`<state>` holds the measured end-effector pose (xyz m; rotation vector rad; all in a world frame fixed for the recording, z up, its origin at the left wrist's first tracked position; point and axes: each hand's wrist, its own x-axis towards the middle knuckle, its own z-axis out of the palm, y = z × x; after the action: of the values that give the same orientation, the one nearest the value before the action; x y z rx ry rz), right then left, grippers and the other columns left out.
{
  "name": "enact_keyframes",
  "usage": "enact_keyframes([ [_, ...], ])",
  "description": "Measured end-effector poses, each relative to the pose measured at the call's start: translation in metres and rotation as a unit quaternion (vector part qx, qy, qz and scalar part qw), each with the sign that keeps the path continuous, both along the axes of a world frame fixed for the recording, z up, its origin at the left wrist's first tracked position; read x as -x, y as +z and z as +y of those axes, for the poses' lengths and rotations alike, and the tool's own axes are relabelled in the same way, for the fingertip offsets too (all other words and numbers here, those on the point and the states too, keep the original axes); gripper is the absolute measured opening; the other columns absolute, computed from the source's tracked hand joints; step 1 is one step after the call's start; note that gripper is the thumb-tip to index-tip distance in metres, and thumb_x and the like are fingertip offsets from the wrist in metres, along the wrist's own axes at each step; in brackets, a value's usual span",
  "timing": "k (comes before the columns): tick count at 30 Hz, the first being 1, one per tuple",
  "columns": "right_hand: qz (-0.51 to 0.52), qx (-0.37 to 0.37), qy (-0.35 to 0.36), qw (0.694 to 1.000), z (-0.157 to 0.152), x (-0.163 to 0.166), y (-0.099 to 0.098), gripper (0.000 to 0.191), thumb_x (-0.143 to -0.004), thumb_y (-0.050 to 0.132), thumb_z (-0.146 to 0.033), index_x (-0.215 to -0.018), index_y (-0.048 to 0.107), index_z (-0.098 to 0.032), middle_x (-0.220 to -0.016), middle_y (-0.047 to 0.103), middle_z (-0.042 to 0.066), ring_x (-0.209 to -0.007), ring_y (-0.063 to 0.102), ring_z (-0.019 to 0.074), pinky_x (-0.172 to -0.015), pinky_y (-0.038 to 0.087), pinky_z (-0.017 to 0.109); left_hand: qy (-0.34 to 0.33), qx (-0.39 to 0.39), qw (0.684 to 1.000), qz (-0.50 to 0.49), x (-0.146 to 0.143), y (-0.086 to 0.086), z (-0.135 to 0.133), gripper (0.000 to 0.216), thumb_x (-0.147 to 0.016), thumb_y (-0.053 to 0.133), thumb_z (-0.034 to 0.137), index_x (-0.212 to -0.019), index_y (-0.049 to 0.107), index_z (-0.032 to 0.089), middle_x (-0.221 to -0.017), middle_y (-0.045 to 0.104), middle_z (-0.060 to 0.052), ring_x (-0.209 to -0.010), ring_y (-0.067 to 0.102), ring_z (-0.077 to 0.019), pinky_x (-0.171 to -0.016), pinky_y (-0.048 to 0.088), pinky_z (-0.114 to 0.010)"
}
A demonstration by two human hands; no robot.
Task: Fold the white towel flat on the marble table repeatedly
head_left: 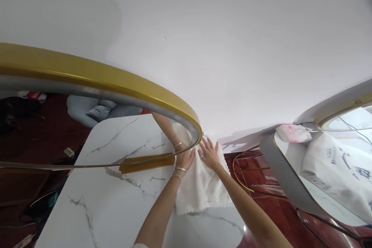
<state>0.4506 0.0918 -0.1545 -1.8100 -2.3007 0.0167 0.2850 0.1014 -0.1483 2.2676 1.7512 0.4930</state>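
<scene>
A white cloth (203, 192) with a scalloped edge lies spread over the white marble-patterned tabletop (116, 209), bunched up near the wall. My right hand (209, 154) rests on its upper part, fingers apart and lying on the fabric; a ring is on one finger. At the cloth's left border, my left hand (185, 159) is closed on the fabric beside the lower edge of a gold-framed mirror (162, 93). Its fingertips are partly hidden. Bracelets circle the left wrist, and the glass reflects that hand and arm.
The large mirror overhangs the tabletop's left side. Behind it all rises a white wall (232, 46). On the right, another table (286, 182) holds a white printed bag (340, 166) and a pink-white packet (293, 133). A yellow cable (240, 180) runs over the red floor (258, 197) between the tables.
</scene>
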Motion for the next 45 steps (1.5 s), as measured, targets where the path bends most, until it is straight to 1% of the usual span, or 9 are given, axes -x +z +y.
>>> enact_keyframes([
  [5,0.003,0.006,0.004,1.000,0.001,-0.001,0.001,0.049,-0.095,0.030,-0.031,-0.143,0.033,-0.039,-0.153,0.029,0.000,-0.140,0.021,0.0301,-0.104,0.012,0.071,-0.010,-0.005,1.000,0.006,0.000,0.001,-0.002,0.042,-0.096,0.034,0.041,-0.127,0.053,0.020,-0.122,0.062,-0.009,-0.122,0.050,-0.0250,-0.105,0.035,-0.041],
  [9,-0.002,0.003,0.026,1.000,-0.008,-0.006,0.001,0.050,-0.096,0.028,-0.034,-0.146,0.025,-0.039,-0.154,0.028,-0.001,-0.142,0.017,0.0301,-0.105,0.009,0.071,-0.023,-0.014,1.000,0.013,0.002,0.007,-0.013,0.044,-0.096,0.034,0.037,-0.135,0.045,0.020,-0.132,0.055,-0.010,-0.126,0.046,-0.0259,-0.107,0.035,-0.044],
  [16,-0.019,0.005,0.072,0.997,-0.077,-0.022,0.003,0.055,-0.096,0.029,-0.046,-0.149,0.019,-0.033,-0.155,0.024,0.002,-0.143,0.013,0.0284,-0.109,-0.001,0.066,-0.044,-0.068,0.995,0.057,0.009,0.005,-0.079,0.046,-0.093,0.031,0.020,-0.139,0.038,0.015,-0.153,0.027,-0.011,-0.144,0.018,-0.0261,-0.115,0.022,-0.051],
  [19,-0.022,0.003,0.076,0.997,-0.094,-0.022,0.001,0.057,-0.095,0.030,-0.048,-0.149,0.017,-0.034,-0.155,0.023,0.002,-0.144,0.012,0.0285,-0.109,-0.001,0.066,-0.014,-0.056,0.997,0.057,0.004,-0.003,-0.095,0.045,-0.092,0.034,0.024,-0.136,0.041,0.014,-0.155,0.023,-0.012,-0.144,0.013,-0.0291,-0.114,0.022,-0.054],
  [24,-0.020,-0.002,0.029,0.999,-0.064,-0.011,-0.002,0.053,-0.096,0.027,-0.048,-0.147,0.024,-0.034,-0.156,0.020,0.004,-0.143,0.012,0.0299,-0.106,0.005,0.070,0.058,-0.044,0.997,0.034,-0.013,-0.006,-0.065,0.055,-0.090,0.043,0.048,-0.135,0.045,0.016,-0.149,0.032,-0.019,-0.138,0.026,-0.0396,-0.107,0.028,-0.060],
  [27,-0.020,-0.002,0.014,1.000,-0.034,-0.007,-0.002,0.053,-0.096,0.029,-0.049,-0.147,0.026,-0.034,-0.157,0.016,0.008,-0.143,0.013,0.0316,-0.105,0.009,0.070,0.067,-0.038,0.997,0.027,-0.016,-0.003,-0.033,0.050,-0.093,0.039,0.045,-0.138,0.043,0.025,-0.140,0.045,-0.015,-0.130,0.039,-0.0368,-0.104,0.032,-0.058],
  [33,-0.029,0.020,0.025,0.999,-0.001,-0.016,-0.004,0.058,-0.095,0.028,-0.052,-0.149,0.017,-0.033,-0.157,0.018,0.003,-0.143,0.013,0.0291,-0.107,0.015,0.065,0.032,-0.026,0.999,0.020,-0.007,-0.005,0.001,0.050,-0.093,0.039,0.048,-0.134,0.048,0.022,-0.126,0.059,-0.010,-0.120,0.049,-0.0300,-0.103,0.037,-0.048],
  [39,-0.015,0.017,0.006,1.000,-0.010,-0.024,-0.002,0.060,-0.094,0.029,-0.054,-0.149,0.019,-0.032,-0.155,0.024,0.002,-0.142,0.015,0.0292,-0.108,0.019,0.058,-0.004,-0.027,0.999,0.025,0.001,-0.001,-0.004,0.049,-0.093,0.039,0.042,-0.138,0.042,0.023,-0.131,0.056,-0.009,-0.126,0.045,-0.0304,-0.107,0.032,-0.049],
  [45,-0.022,0.010,0.001,1.000,-0.059,-0.035,0.001,0.059,-0.095,0.031,-0.052,-0.149,0.018,-0.032,-0.156,0.022,0.002,-0.143,0.015,0.0278,-0.109,0.020,0.056,-0.017,-0.065,0.997,0.030,-0.001,0.004,-0.054,0.054,-0.090,0.046,0.042,-0.141,0.039,0.026,-0.151,0.032,-0.009,-0.140,0.026,-0.0306,-0.113,0.022,-0.052],
])
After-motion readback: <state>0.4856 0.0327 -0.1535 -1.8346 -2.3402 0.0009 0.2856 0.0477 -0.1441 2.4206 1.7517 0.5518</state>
